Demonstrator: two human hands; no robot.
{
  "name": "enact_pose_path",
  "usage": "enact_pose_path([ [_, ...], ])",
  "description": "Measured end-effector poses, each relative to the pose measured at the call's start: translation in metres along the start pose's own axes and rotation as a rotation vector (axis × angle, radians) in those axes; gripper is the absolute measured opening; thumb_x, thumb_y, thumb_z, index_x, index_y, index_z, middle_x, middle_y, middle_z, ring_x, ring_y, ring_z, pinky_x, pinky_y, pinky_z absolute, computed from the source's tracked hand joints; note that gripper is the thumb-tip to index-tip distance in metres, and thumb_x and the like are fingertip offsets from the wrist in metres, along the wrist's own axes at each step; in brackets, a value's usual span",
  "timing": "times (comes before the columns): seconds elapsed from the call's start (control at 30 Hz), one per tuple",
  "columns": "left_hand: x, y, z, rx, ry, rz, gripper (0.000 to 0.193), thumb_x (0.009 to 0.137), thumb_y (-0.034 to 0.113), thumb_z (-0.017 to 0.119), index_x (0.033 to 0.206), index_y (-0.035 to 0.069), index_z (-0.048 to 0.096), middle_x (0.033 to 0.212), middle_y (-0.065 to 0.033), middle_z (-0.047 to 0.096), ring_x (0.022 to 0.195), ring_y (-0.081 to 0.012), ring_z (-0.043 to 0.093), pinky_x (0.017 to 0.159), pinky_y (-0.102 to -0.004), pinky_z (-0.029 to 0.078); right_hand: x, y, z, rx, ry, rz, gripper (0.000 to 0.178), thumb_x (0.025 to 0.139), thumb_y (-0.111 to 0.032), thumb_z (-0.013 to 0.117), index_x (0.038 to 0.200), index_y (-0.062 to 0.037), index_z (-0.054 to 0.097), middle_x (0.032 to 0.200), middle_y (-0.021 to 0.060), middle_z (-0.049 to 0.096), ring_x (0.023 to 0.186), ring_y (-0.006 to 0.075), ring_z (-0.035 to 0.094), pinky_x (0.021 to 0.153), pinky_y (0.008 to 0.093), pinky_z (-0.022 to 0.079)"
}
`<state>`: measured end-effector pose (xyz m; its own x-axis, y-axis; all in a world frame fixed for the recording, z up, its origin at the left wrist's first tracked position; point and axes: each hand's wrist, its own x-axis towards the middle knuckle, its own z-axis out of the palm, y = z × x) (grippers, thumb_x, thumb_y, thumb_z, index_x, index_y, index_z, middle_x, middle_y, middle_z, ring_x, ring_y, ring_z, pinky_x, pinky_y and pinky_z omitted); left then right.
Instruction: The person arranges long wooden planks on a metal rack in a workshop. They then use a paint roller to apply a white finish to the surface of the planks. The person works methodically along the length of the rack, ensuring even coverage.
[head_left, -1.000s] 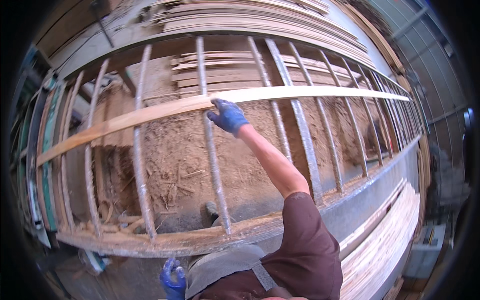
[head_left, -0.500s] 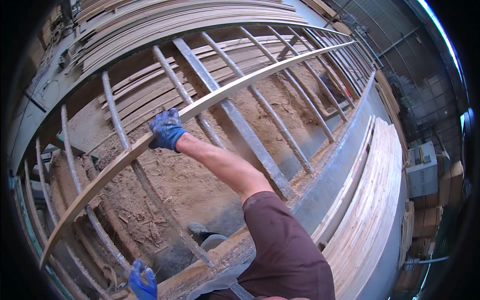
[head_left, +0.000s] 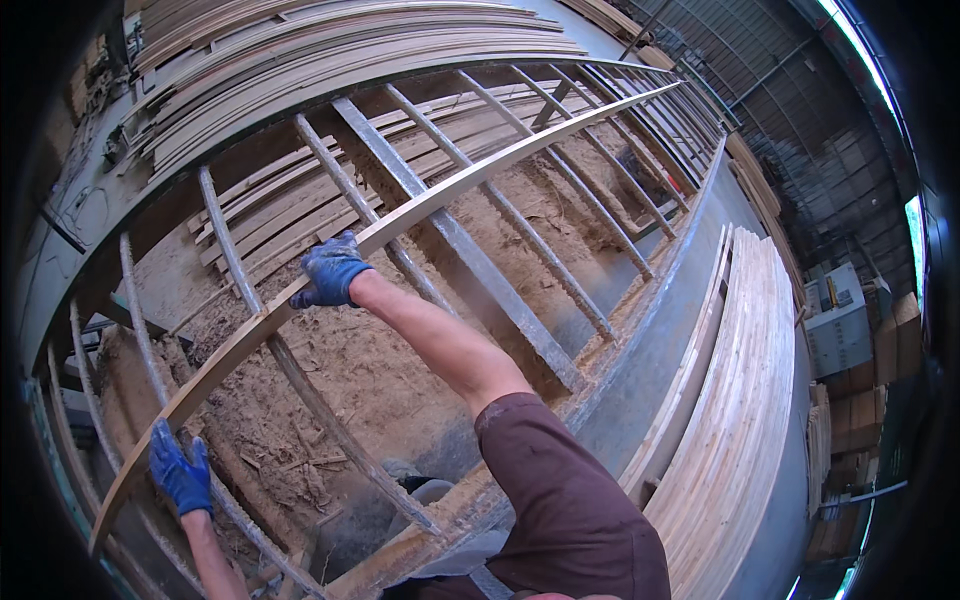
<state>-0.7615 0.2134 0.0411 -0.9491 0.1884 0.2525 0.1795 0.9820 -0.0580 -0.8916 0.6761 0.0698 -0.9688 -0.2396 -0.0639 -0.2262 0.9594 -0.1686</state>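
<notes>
A long, narrow wooden strip [head_left: 440, 194] lies across the metal rollers of a conveyor frame, running from lower left to far upper right. My right hand [head_left: 335, 271], in a blue work glove, has its fingers wrapped over the strip near the middle of the view. Closer to the strip's near end, my left hand [head_left: 180, 468], also gloved in blue, lies against its side. The left fingers are stretched out with the thumb apart. A roller [head_left: 228, 240] passes under the strip between my two hands.
Sawdust [head_left: 350, 385] covers the ground below the rollers. Long boards [head_left: 340, 50] are stacked beyond the frame. More pale boards [head_left: 735, 370] rest in a pile on the right, with a grey box [head_left: 838, 322] behind them. A shoe [head_left: 402, 470] shows below.
My left hand has come up from the lower edge to the strip's side, its fingers opening out. My right hand stays on the strip. The view has shifted slightly.
</notes>
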Motion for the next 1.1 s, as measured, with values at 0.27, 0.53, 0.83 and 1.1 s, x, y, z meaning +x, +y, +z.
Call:
enact_pose_path([
  [0.27, 0.027, 0.008, 0.056, -0.006, 0.076, 0.01, 0.082, 0.082, 0.024, 0.071, 0.152, 0.008, 0.031, 0.155, -0.0195, 0.032, 0.142, -0.0361, 0.034, 0.118, -0.0444, 0.028, 0.051, 0.019, -0.003, 0.053, -0.18, 0.007, 0.074, 0.08, -0.079, 0.05, 0.096, -0.0113, 0.075, 0.098, 0.0149, 0.073, 0.096, 0.0318, 0.069, 0.086, 0.0475, 0.048],
  [0.53, 0.024, -0.054, 0.013, -0.039, 0.205, 0.067, 0.04, 0.086, 0.007, 0.06, 0.126, 0.002, 0.061, 0.127, -0.0195, 0.061, 0.119, -0.0348, 0.059, 0.099, -0.0427, 0.049, 0.071, -0.045, -0.017, 0.059, -0.421, 0.02, 0.071, 0.088, -0.073, 0.048, 0.092, -0.0081, 0.076, 0.084, 0.021, 0.071, 0.079, 0.0337, 0.068, 0.074, 0.0441, 0.051],
  [0.83, 0.016, -0.05, 0.017, -0.227, 0.023, -0.199, 0.057, 0.093, 0.032, 0.051, 0.145, 0.008, 0.044, 0.148, -0.026, 0.041, 0.135, -0.0403, 0.043, 0.111, -0.0487, 0.037, 0.084, -0.034, 0.006, 0.03, -0.19, -0.056, 0.069, 0.086, -0.07, 0.053, 0.085, -0.0034, 0.071, 0.08, 0.0224, 0.068, 0.083, 0.0368, 0.069, 0.074, 0.0469, 0.05],
  [1.1, -0.129, 0.028, -0.096, -0.441, 0.114, -0.147, 0.042, 0.097, 0.044, 0.052, 0.123, 0.011, 0.058, 0.103, -0.0131, 0.055, 0.085, -0.0273, 0.054, 0.073, -0.0419, 0.046, 0.098, 0.024, 0.029, -0.312, 0.041, -0.003, 0.055, 0.087, -0.054, 0.057, 0.087, 0.0003, 0.069, 0.096, 0.0261, 0.068, 0.093, 0.0421, 0.063, 0.082, 0.0506, 0.048],
])
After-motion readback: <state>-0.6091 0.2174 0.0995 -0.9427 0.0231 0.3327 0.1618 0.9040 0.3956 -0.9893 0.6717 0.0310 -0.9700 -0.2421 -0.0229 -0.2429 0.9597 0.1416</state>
